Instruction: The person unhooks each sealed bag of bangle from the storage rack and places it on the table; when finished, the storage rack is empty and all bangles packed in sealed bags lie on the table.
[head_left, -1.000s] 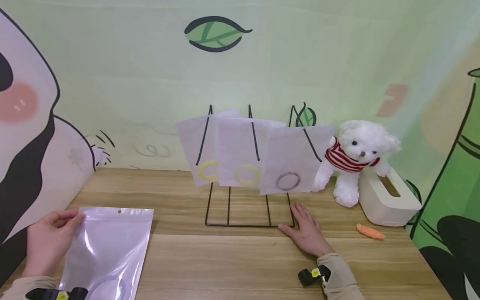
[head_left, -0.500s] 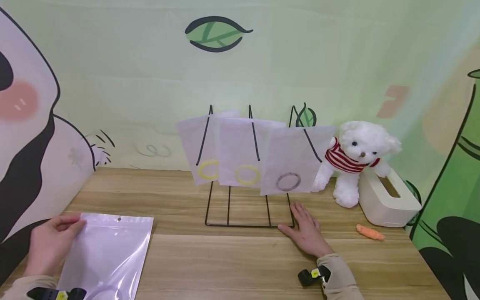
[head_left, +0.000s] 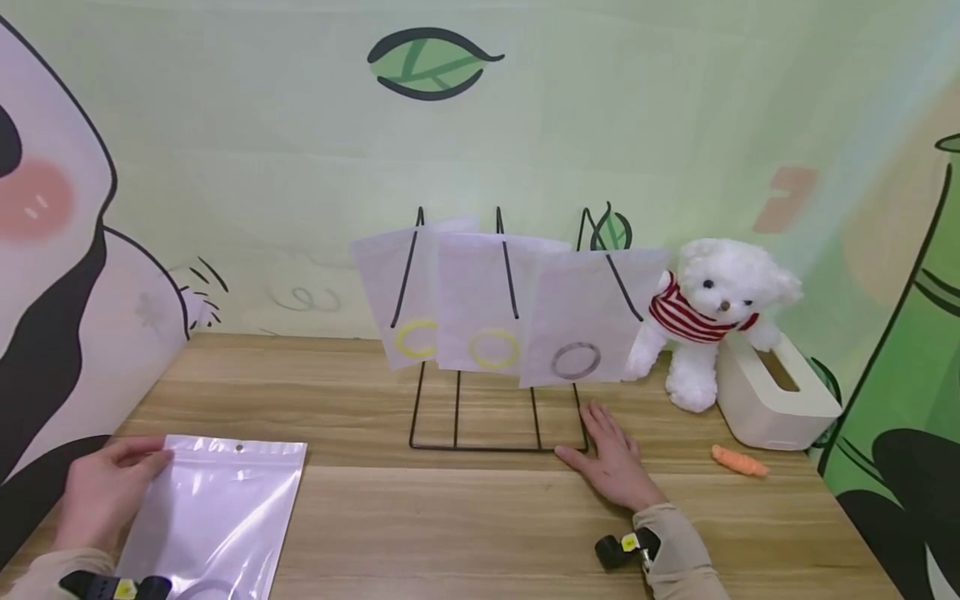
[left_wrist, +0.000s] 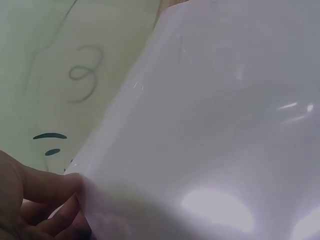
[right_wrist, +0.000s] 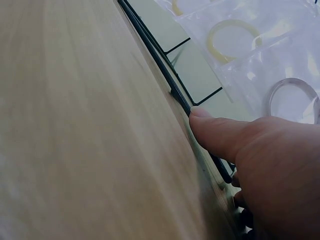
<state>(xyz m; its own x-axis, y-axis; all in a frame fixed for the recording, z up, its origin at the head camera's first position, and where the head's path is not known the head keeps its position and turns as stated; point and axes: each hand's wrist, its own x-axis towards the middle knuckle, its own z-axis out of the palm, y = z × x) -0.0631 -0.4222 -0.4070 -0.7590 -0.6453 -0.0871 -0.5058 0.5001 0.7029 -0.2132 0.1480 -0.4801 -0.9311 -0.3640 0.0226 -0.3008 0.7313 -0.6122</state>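
A glossy whitish zip bag (head_left: 217, 508) with a hang hole near its top edge is at the lower left in the head view. My left hand (head_left: 108, 492) pinches its upper left corner between thumb and fingers; the left wrist view shows the same bag (left_wrist: 200, 115) from close up. A round outline shows faintly at its lower end. My right hand (head_left: 611, 467) rests at the front right corner of a black wire display rack (head_left: 480, 450), fingers extended. Its thumb (right_wrist: 215, 132) touches the base wire in the right wrist view.
Three similar bags hang on the rack's hooks: a left bag (head_left: 386, 267) and a middle bag (head_left: 480, 292) with yellow rings, and a right bag (head_left: 570, 308) with a greyish ring. Beyond stand a white teddy bear (head_left: 693, 387), a white tissue box (head_left: 780, 417) and an orange carrot-like piece (head_left: 738, 460).
My left hand and the zip bag have moved slightly down in the head view, the hand also a little to the right. The right hand stays at the rack's corner.
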